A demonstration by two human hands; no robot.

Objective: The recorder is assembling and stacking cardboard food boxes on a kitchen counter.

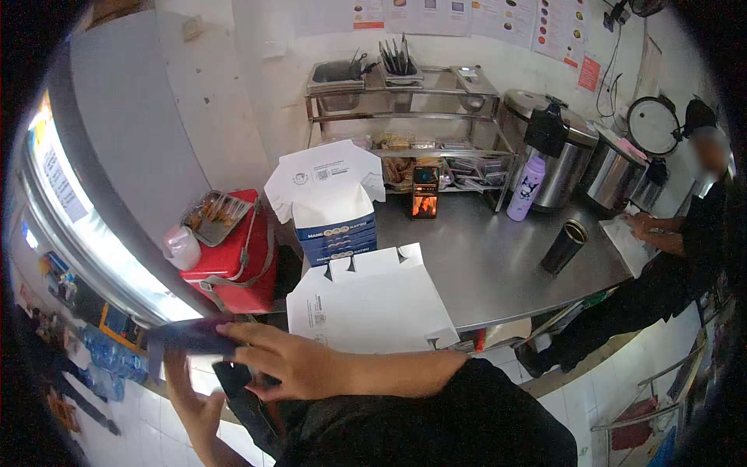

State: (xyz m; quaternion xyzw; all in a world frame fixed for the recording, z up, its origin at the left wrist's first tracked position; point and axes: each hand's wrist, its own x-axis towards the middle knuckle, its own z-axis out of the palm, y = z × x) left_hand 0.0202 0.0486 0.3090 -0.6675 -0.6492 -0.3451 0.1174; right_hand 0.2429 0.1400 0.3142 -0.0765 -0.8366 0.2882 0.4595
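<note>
At the lower left, my left hand [191, 406] and my right hand [288, 354] grip a dark blue cardboard piece [191, 336], smeared by motion. The left hand holds it from below, its fingertips hidden behind it. From above, the right hand's fingers bend over its right side. A flattened white box blank [373, 300] lies on the table's front edge, just beyond my right forearm. Behind it stands a stack of dark blue boxes [338, 244]. The topmost box has its white lid [323, 175] up.
A phone [425, 193], purple bottle [527, 189] and black tumbler [564, 246] stand on the steel table [482, 272]. Behind are a rack [405, 117] and large steel pots [556, 163]. A red cooler [241, 272] sits left; a person [661, 257] handles something white at right.
</note>
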